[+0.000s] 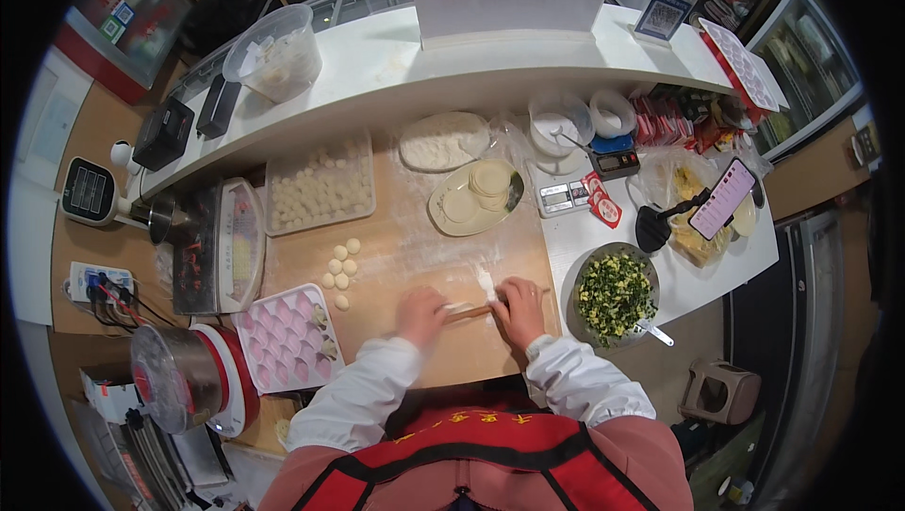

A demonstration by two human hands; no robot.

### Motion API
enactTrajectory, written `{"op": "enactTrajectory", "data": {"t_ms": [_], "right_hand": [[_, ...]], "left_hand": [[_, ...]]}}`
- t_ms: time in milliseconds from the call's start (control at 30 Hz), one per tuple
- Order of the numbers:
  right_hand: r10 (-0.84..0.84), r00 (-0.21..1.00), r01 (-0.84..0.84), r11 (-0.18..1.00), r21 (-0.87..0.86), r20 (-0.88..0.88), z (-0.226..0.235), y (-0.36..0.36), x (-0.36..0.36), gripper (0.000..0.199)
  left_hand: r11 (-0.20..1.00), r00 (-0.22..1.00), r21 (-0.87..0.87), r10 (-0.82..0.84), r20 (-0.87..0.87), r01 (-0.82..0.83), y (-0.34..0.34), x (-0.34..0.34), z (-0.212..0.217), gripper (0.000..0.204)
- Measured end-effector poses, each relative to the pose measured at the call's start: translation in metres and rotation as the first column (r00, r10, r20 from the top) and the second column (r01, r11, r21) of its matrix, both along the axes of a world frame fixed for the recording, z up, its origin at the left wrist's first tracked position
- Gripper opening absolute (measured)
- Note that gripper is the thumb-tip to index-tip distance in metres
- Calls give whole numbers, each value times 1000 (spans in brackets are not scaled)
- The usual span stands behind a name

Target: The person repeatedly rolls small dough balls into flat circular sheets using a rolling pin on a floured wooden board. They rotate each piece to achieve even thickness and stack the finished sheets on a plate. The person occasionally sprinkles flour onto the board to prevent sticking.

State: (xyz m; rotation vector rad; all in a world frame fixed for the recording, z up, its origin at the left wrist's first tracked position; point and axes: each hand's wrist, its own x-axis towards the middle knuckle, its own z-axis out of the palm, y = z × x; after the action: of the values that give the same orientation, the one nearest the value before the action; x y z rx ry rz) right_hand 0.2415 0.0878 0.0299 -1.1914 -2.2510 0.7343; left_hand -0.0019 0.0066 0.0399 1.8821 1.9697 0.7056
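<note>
- Rolling pin lies across the floured wooden board, bare middle between your hands.
- Your right hand: fingers closed over the pin, its tip poking out beyond.
- Your left hand: at the pin's other end; motion blur, can't tell if fingers grip.
- Board's near edge passes just below your wrists; right edge just beside your right hand, metal bowl past it on the white counter.
- Leftward: floured surface, then dough balls.
- Oval plate beyond.

Hands palm-down, apart; forearms convergent
</note>
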Motion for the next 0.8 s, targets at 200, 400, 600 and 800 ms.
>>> {"op": "enactTrajectory", "data": {"t_ms": [200,400,600,800], "right_hand": [[128,991,-130,990,49,27,-1,-18,20,32],[132,987,-138,988,64,97,4,-22,22,29],[128,985,-140,985,99,117,4,-18,19,29],[138,986,-146,985,92,89,4,-20,20,29]], "left_hand": [[997,972,74,-7,235,-11,43,-9,32,18],[909,892,76,381,244,-409,86,-49,31,35],[851,787,104,516,-338,-514,49,-117,-6,29],[977,976,3,214,-31,-214,-2,-86,-26,20]]}}
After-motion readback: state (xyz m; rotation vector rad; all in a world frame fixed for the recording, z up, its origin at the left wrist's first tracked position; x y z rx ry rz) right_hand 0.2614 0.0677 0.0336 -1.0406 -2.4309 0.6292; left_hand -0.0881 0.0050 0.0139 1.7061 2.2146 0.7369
